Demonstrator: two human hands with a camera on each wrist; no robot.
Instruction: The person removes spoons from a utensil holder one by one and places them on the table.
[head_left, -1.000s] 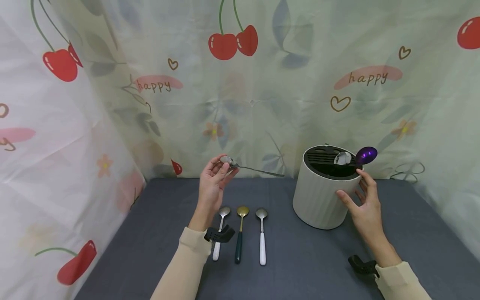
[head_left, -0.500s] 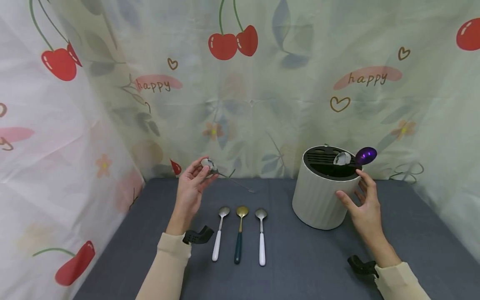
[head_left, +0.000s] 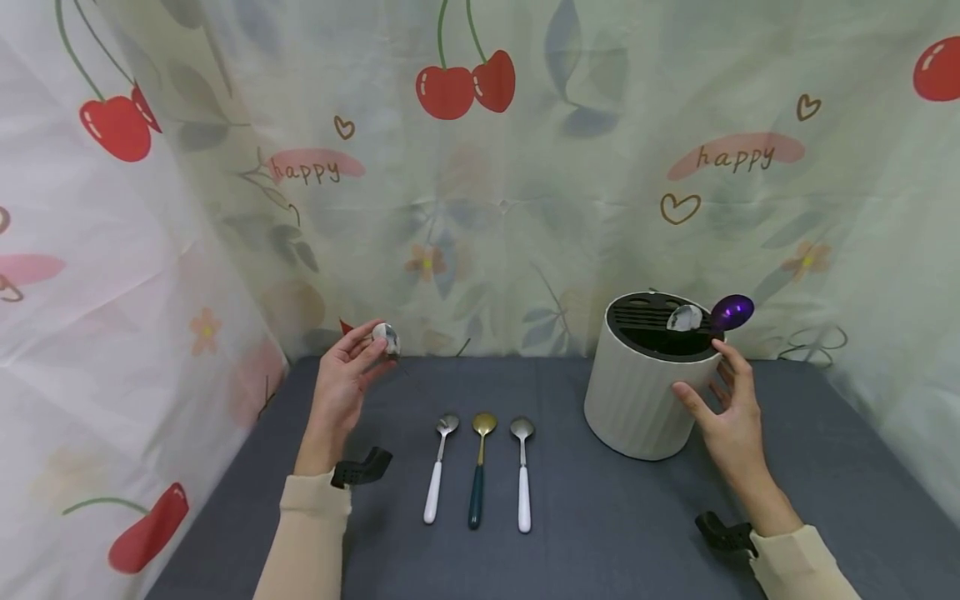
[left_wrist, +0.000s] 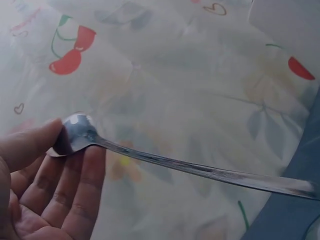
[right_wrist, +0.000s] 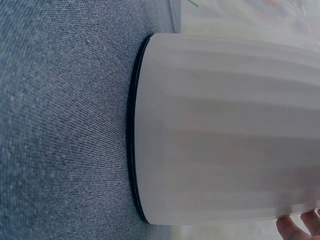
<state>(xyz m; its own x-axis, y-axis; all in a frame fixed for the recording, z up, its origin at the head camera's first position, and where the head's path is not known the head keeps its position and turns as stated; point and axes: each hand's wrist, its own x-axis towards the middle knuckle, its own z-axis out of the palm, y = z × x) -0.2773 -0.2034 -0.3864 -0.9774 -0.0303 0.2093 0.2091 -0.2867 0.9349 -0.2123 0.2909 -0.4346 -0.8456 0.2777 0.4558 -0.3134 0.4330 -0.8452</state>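
Observation:
My left hand (head_left: 339, 385) pinches a silver spoon (left_wrist: 200, 169) by its bowl, thumb on one side and fingers on the other. In the left wrist view its long metal handle points off to the right. At the right, my right hand (head_left: 731, 417) touches a white ribbed utensil holder (head_left: 645, 408) near the rim, its fingers spread against the side; fingertips (right_wrist: 290, 227) show at the holder's edge in the right wrist view. A purple spoon (head_left: 732, 312) and a silver spoon bowl (head_left: 685, 317) stick up from the holder's black slotted top.
Side by side on the dark grey tablecloth (head_left: 585, 533) lie a white-handled spoon (head_left: 432, 492), a gold spoon with a dark green handle (head_left: 477, 492) and another white-handled spoon (head_left: 524, 492). A cherry-print curtain (head_left: 502, 233) hangs behind and at the sides.
My left hand has moved left and slightly down with the silver spoon, away from the holder, and the spoon's handle has turned toward me. The right hand and the holder have stayed put.

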